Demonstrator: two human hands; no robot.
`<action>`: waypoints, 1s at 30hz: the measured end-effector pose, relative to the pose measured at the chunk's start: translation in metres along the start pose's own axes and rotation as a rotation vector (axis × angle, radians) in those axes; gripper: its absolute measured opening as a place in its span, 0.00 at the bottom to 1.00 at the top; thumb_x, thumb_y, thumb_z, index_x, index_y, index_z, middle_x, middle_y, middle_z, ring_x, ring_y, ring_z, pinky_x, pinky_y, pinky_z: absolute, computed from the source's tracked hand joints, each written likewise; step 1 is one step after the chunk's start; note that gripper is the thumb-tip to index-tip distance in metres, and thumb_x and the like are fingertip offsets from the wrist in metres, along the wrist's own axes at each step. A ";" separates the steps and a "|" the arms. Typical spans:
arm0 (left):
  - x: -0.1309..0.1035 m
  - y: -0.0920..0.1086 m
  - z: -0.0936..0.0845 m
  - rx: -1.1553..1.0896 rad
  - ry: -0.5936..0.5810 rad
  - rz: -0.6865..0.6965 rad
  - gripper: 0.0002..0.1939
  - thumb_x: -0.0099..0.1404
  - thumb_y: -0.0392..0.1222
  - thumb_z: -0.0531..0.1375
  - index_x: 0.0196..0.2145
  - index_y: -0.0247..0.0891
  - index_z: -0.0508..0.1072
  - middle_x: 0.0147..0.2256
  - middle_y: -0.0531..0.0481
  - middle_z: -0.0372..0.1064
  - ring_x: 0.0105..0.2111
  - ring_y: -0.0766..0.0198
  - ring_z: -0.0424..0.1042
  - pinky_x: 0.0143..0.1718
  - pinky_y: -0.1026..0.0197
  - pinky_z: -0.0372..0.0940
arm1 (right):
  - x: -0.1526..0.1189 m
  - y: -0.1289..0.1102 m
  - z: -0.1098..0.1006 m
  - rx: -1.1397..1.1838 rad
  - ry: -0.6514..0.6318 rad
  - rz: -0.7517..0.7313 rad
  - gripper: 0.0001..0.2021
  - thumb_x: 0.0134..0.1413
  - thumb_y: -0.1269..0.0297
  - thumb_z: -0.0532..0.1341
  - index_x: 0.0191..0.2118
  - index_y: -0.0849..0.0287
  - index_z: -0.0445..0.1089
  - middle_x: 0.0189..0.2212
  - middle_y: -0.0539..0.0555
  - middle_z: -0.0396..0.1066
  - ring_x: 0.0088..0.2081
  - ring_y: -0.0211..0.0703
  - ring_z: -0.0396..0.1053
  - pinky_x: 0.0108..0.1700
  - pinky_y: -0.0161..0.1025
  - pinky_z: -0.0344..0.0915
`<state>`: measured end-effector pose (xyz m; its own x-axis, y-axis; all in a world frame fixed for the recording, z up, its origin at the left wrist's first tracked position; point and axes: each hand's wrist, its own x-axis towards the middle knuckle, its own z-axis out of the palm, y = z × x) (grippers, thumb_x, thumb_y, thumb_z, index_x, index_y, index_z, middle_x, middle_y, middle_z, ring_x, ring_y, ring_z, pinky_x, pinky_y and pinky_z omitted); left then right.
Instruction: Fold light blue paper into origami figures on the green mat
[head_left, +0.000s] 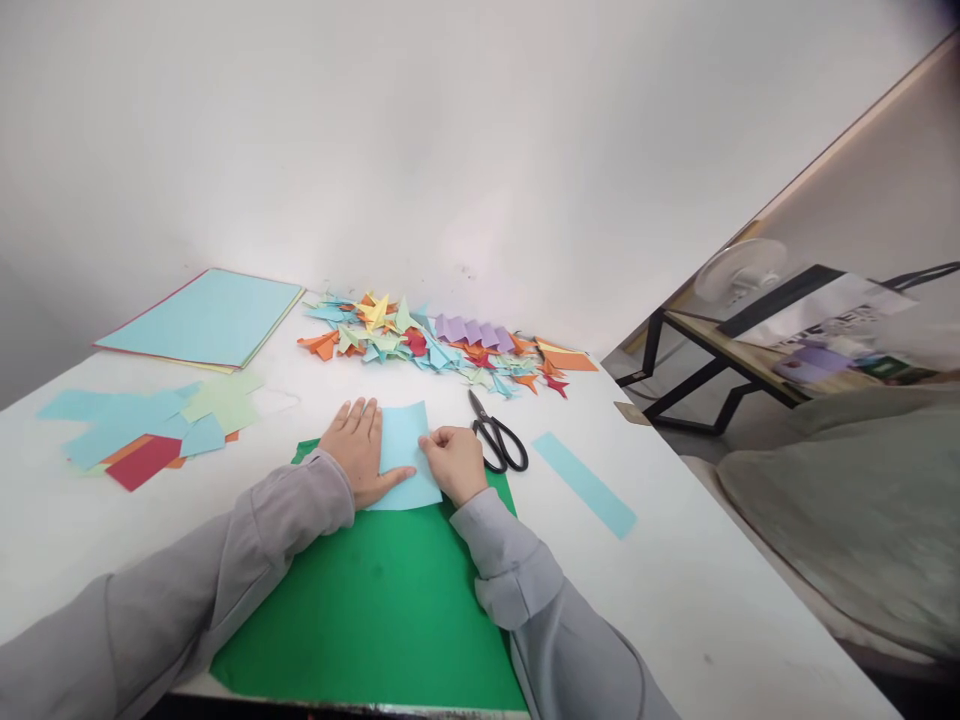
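A light blue sheet of paper lies on a green sheet in front of me. My left hand rests flat on the paper's left part, its fingers pointing away and its thumb stretched across the sheet. At the right edge of the same paper, my right hand has its fingers curled, pinching that edge between thumb and finger. Just beyond the right hand, black-handled scissors lie with their blades pointing away, partly over the green sheet.
A light blue strip lies on the white table to the right. Paper scraps spread on the left, below a stack of coloured sheets. Folded paper pieces are heaped by the wall. A second table stands at right.
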<state>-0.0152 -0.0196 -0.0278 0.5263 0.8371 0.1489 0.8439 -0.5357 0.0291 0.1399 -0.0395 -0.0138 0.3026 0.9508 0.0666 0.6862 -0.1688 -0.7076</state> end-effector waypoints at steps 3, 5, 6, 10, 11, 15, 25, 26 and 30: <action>0.000 -0.005 -0.002 -0.001 -0.027 0.010 0.46 0.58 0.66 0.41 0.58 0.19 0.53 0.60 0.31 0.45 0.61 0.44 0.43 0.60 0.48 0.35 | 0.001 0.000 0.000 0.013 -0.010 0.009 0.11 0.41 0.66 0.57 0.14 0.58 0.62 0.15 0.50 0.66 0.21 0.38 0.61 0.24 0.34 0.53; 0.000 -0.009 -0.004 -0.002 -0.049 0.032 0.46 0.58 0.66 0.40 0.59 0.20 0.52 0.61 0.33 0.45 0.61 0.44 0.42 0.60 0.47 0.34 | 0.001 0.002 0.000 0.024 -0.015 0.013 0.11 0.41 0.66 0.57 0.13 0.58 0.61 0.14 0.50 0.65 0.21 0.38 0.60 0.24 0.34 0.53; -0.001 -0.011 -0.005 -0.001 -0.055 0.042 0.46 0.58 0.66 0.40 0.59 0.21 0.52 0.61 0.34 0.45 0.61 0.44 0.42 0.60 0.46 0.34 | 0.002 0.002 0.000 0.029 -0.017 0.015 0.11 0.41 0.65 0.57 0.13 0.58 0.61 0.14 0.49 0.64 0.20 0.38 0.60 0.24 0.34 0.52; -0.002 -0.017 -0.006 0.009 -0.048 0.062 0.45 0.59 0.66 0.39 0.60 0.25 0.53 0.61 0.38 0.45 0.61 0.44 0.41 0.59 0.44 0.33 | 0.004 0.005 0.000 0.039 -0.019 0.016 0.12 0.40 0.66 0.57 0.13 0.58 0.59 0.13 0.48 0.62 0.20 0.37 0.59 0.24 0.34 0.52; -0.002 -0.018 -0.006 0.014 -0.043 0.064 0.44 0.59 0.66 0.39 0.59 0.26 0.53 0.61 0.38 0.45 0.62 0.44 0.40 0.59 0.43 0.32 | 0.004 0.005 0.000 0.040 -0.019 0.016 0.11 0.40 0.66 0.57 0.13 0.58 0.59 0.13 0.48 0.62 0.20 0.37 0.59 0.24 0.34 0.52; -0.004 -0.020 -0.004 0.030 -0.008 0.047 0.44 0.59 0.67 0.39 0.59 0.26 0.54 0.61 0.38 0.47 0.61 0.45 0.42 0.59 0.41 0.33 | 0.005 0.006 0.000 0.044 -0.020 0.018 0.11 0.40 0.66 0.57 0.13 0.58 0.59 0.13 0.47 0.61 0.20 0.37 0.59 0.24 0.33 0.52; -0.007 -0.025 -0.012 0.056 0.110 0.165 0.31 0.64 0.55 0.44 0.51 0.27 0.66 0.51 0.37 0.64 0.54 0.48 0.57 0.59 0.43 0.41 | 0.005 0.008 0.000 0.070 -0.013 0.024 0.11 0.39 0.65 0.57 0.13 0.58 0.60 0.13 0.47 0.61 0.20 0.37 0.60 0.24 0.33 0.53; -0.008 -0.024 -0.012 0.059 0.111 0.166 0.30 0.65 0.55 0.44 0.51 0.26 0.66 0.51 0.36 0.64 0.54 0.47 0.57 0.59 0.43 0.41 | 0.005 0.008 0.000 0.073 -0.013 0.024 0.11 0.39 0.65 0.57 0.13 0.58 0.60 0.13 0.47 0.61 0.20 0.37 0.60 0.24 0.33 0.53; -0.010 -0.026 -0.008 0.065 0.077 0.159 0.32 0.64 0.56 0.45 0.52 0.26 0.65 0.55 0.36 0.60 0.57 0.45 0.54 0.59 0.43 0.39 | 0.005 0.009 0.000 0.085 -0.012 0.021 0.11 0.39 0.64 0.57 0.13 0.58 0.60 0.13 0.48 0.62 0.20 0.38 0.60 0.24 0.34 0.53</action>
<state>-0.0430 -0.0145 -0.0220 0.6460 0.7304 0.2219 0.7572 -0.6500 -0.0648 0.1481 -0.0361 -0.0201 0.3077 0.9505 0.0434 0.6215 -0.1662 -0.7656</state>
